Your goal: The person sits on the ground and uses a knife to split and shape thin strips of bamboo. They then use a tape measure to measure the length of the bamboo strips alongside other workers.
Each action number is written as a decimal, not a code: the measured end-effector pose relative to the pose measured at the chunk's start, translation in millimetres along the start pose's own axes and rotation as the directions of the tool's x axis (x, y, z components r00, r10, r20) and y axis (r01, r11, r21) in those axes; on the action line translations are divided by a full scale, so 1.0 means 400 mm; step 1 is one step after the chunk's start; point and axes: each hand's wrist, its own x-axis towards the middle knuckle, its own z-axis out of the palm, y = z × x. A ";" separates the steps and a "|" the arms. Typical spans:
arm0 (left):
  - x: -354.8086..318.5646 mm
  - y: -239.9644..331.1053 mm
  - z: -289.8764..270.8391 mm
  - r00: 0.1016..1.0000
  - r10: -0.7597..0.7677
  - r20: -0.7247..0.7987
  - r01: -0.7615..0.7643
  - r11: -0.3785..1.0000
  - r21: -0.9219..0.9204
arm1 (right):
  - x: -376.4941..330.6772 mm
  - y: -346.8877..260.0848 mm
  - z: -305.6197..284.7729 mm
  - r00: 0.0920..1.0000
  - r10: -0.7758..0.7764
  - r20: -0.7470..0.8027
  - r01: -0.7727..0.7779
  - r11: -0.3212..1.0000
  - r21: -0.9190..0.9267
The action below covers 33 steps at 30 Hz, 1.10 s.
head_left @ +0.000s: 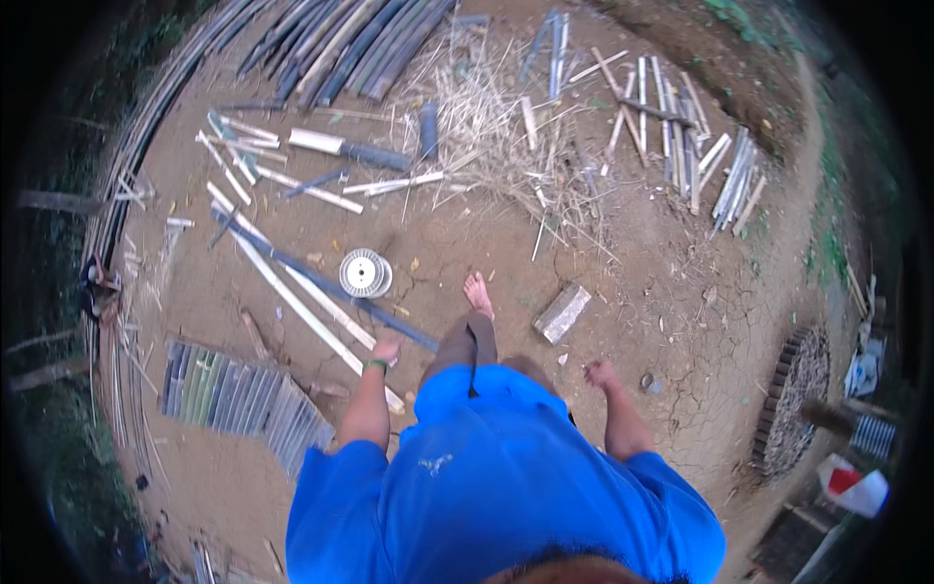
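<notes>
My left hand [387, 348], with a green band at its wrist, hangs beside my left leg, over the ends of long pale split-bamboo strips [297, 300]. Its fingers are too small and blurred to make out, and no grip on the strips shows. A dark bamboo pole [375, 310] lies on the ground beyond that hand. Out to my right, my right hand [600, 373] hangs with its fingers loosely apart and nothing visible in it. Nearest to it are a squared wooden block [561, 313] and a small round cup-like thing [651, 383].
A white round ribbed object [364, 273] stands ahead of my bare foot [478, 292]. Left lies a row of cut bamboo [238, 397]. Farther off are bamboo poles [355, 44], shavings [486, 127] and split pieces [671, 122]. A round bamboo-edged bed [778, 409] is at right.
</notes>
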 end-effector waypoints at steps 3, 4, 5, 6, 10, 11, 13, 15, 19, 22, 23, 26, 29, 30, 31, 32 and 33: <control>0.062 0.159 -0.050 0.994 -0.103 0.045 0.107 0.990 -0.090 | 0.011 0.003 -0.024 0.939 0.246 0.240 -0.205 0.961 -0.183; 0.139 0.329 -0.114 1.000 -0.020 -0.001 0.020 0.989 -0.147 | 0.078 -0.079 -0.063 0.956 0.223 0.189 -0.192 0.967 -0.169; 0.194 0.495 -0.170 0.996 0.063 -0.068 -0.076 0.975 -0.209 | 0.152 -0.170 -0.129 0.974 0.185 0.131 -0.162 0.973 -0.166; 0.181 0.525 -0.169 0.998 0.043 -0.054 -0.055 0.972 -0.228 | 0.163 -0.201 -0.144 0.987 0.145 0.062 -0.140 0.987 -0.078; 0.282 0.644 -0.189 0.999 0.018 -0.044 -0.029 0.963 -0.268 | 0.336 -0.564 -0.322 0.984 -0.084 -0.156 0.098 0.991 0.087; 0.303 0.655 -0.174 1.000 -0.002 -0.031 -0.006 0.962 -0.274 | 0.398 -0.632 -0.357 0.977 -0.139 -0.160 0.150 0.987 0.063; 0.331 0.627 -0.138 0.990 -0.090 -0.106 0.057 0.958 -0.281 | 0.546 -0.732 -0.391 0.974 -0.193 -0.116 0.200 0.979 0.046; 0.379 0.620 -0.097 0.964 -0.216 -0.155 0.162 0.939 -0.302 | 0.753 -0.814 -0.440 0.971 -0.230 -0.072 0.225 0.972 -0.067; 0.507 0.649 -0.045 0.835 -0.457 -0.306 0.403 0.887 -0.224 | 1.054 -1.113 -0.499 0.952 -0.301 -0.053 0.284 0.936 -0.209; 0.654 0.641 0.060 0.768 -0.387 -0.511 0.388 0.915 -0.110 | 1.220 -1.367 -0.546 0.888 -0.451 -0.093 0.387 0.840 -0.379; 0.701 0.655 0.075 0.744 -0.353 -0.568 0.363 0.926 -0.101 | 1.273 -1.417 -0.541 0.868 -0.484 -0.109 0.398 0.811 -0.429; 0.922 0.705 0.085 0.767 -0.288 -0.573 0.251 0.957 -0.146 | 1.513 -1.540 -0.549 0.873 -0.463 -0.155 0.389 0.852 -0.351; 1.167 0.695 0.085 0.825 -0.212 -0.524 0.156 0.976 -0.149 | 1.752 -1.643 -0.559 0.851 -0.503 -0.148 0.434 0.834 -0.342; 1.233 0.691 0.079 0.825 -0.220 -0.521 0.141 0.972 -0.186 | 1.809 -1.685 -0.536 0.818 -0.552 -0.161 0.478 0.808 -0.344; 1.306 0.684 0.070 0.828 -0.223 -0.514 0.124 0.968 -0.219 | 1.866 -1.703 -0.508 0.784 -0.594 -0.179 0.516 0.784 -0.345; 1.375 0.675 0.060 0.836 -0.218 -0.505 0.101 0.964 -0.248 | 1.936 -1.701 -0.492 0.773 -0.603 -0.198 0.518 0.779 -0.353; 1.435 0.667 0.054 0.849 -0.180 -0.497 0.061 0.968 -0.245 | 2.011 -1.702 -0.484 0.757 -0.616 -0.217 0.524 0.772 -0.359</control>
